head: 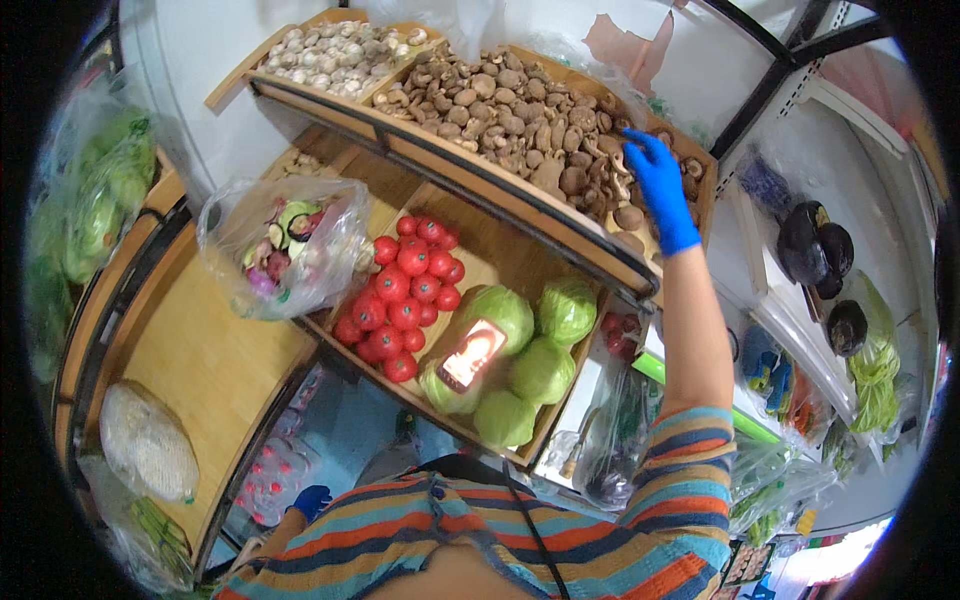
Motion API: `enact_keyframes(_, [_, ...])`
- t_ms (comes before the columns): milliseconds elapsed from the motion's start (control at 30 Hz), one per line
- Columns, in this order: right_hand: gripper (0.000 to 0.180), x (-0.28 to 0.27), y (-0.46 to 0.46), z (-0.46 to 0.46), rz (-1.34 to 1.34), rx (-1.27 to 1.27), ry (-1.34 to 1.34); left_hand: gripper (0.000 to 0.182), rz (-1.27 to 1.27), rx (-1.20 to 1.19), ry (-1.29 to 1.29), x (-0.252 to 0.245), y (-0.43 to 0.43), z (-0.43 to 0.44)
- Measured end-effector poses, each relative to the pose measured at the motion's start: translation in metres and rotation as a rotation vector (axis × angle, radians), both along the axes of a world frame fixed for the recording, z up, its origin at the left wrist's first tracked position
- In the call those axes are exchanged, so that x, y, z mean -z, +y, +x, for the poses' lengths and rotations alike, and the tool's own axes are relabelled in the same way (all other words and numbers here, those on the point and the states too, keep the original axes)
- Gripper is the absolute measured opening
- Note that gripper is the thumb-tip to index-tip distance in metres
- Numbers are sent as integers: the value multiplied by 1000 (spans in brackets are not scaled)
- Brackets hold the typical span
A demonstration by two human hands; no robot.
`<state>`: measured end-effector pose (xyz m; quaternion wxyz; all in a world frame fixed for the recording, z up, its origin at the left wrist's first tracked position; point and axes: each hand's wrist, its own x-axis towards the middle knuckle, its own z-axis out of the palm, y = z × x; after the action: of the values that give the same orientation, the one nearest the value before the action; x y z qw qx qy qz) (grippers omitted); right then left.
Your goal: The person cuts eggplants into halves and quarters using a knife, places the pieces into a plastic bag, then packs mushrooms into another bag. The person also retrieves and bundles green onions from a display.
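My right hand (660,191), in a blue glove, reaches over the right end of a wooden bin of brown shiitake-like mushrooms (517,97). Its fingers are spread apart at the mushrooms, and nothing shows in its grasp. Low beside my body hangs my left hand (310,502), also gloved in blue; its fingers look bent and their inner side is hidden. On the shelf below the mushrooms lie red tomatoes (405,281) and several green cabbages (544,371). A smartphone (472,356) with a lit screen rests on the cabbages.
Garlic bulbs (330,56) fill the bin left of the mushrooms. An open plastic bag (289,247) of vegetable scraps sits by the tomatoes. A white-wrapped bundle (146,442) lies on the left shelf. Eggplants (814,244) stand on the right rack, near a dark metal post (761,97).
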<state>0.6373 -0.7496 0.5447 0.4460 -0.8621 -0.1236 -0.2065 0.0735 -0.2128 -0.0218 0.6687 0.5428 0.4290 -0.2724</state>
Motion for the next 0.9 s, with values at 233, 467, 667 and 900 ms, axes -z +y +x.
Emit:
enact_keyframes(233, [37, 1, -38, 184, -590, 444, 60, 30, -115, -57, 38, -33, 39, 111])
enact_keyframes(467, [39, -39, -56, 244, 131, 169, -2, 33, -228, -11, 66, -13, 67, 164])
enact_keyframes(667, [36, -73, -58, 234, 306, 141, -130, 39, 30, 661, -591, 13, 81, 186])
enact_keyframes(900, [33, -73, -67, 251, 92, 285, -166, 37, 162, 887, -596, 19, 83, 217])
